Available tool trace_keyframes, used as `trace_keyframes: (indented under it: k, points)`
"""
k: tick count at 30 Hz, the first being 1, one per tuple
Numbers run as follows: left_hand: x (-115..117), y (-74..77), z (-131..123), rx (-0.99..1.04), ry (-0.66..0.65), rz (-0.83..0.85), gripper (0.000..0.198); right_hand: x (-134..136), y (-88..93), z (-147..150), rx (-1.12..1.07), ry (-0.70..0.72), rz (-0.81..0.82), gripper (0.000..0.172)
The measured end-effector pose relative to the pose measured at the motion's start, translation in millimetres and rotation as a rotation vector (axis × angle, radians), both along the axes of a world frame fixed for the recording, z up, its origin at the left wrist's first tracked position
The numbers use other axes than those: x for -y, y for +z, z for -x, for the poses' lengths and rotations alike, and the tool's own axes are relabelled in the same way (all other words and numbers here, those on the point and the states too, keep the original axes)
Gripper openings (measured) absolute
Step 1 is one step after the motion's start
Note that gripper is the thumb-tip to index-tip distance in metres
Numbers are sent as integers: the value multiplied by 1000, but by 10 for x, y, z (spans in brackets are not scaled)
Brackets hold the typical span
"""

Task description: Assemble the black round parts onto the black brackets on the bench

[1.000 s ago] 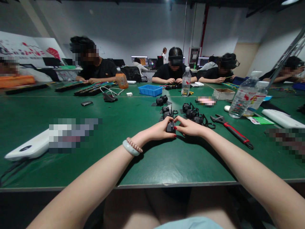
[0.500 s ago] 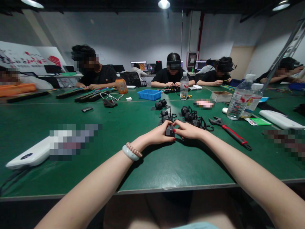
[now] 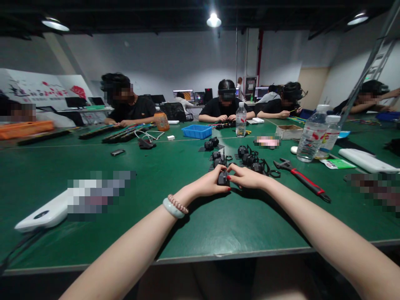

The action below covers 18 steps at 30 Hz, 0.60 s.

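Observation:
My left hand (image 3: 212,181) is closed around a small black plastic part (image 3: 223,178), its thumb on the near side. From the right, my right hand (image 3: 246,176) touches the same part with its thumb and bent index finger, the fingers closed on its edge. What the fingertips cover is hidden. Just beyond my hands lie several black parts with round bodies and thin prongs or rings, one group (image 3: 218,156) behind my left hand and another group (image 3: 249,158) behind my right. A single similar black part (image 3: 210,144) lies farther back.
An adjustable wrench (image 3: 303,177) with red-black handle lies right of my hands, near two water bottles (image 3: 312,133). A blue tray (image 3: 196,131), another bottle (image 3: 241,121) and a cardboard box (image 3: 289,131) stand farther back. A white power bank (image 3: 43,212) lies left. Co-workers sit opposite.
The whole view has shifted slightly, with everything sitting a little lower in the picture. Both hands stay on the black part, with hardly any change in their hold.

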<state>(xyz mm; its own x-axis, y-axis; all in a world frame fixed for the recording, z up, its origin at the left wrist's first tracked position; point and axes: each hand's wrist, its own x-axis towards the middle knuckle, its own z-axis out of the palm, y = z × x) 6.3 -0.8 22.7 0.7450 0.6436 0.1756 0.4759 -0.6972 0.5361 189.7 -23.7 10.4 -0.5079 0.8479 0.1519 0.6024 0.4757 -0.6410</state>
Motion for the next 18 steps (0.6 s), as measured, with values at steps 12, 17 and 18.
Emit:
trace_keyframes:
  k: [12,17,18]
  points:
    - [44,5,29,-4,8,6,57,36,15,38,2,-14,23,32]
    - [29,-13,37,-10,14,0,58,35,6,49,7,-27,27,32]
    - [30,-14,38,-9,14,-1,58,34,2,51,5,-28,29,32]
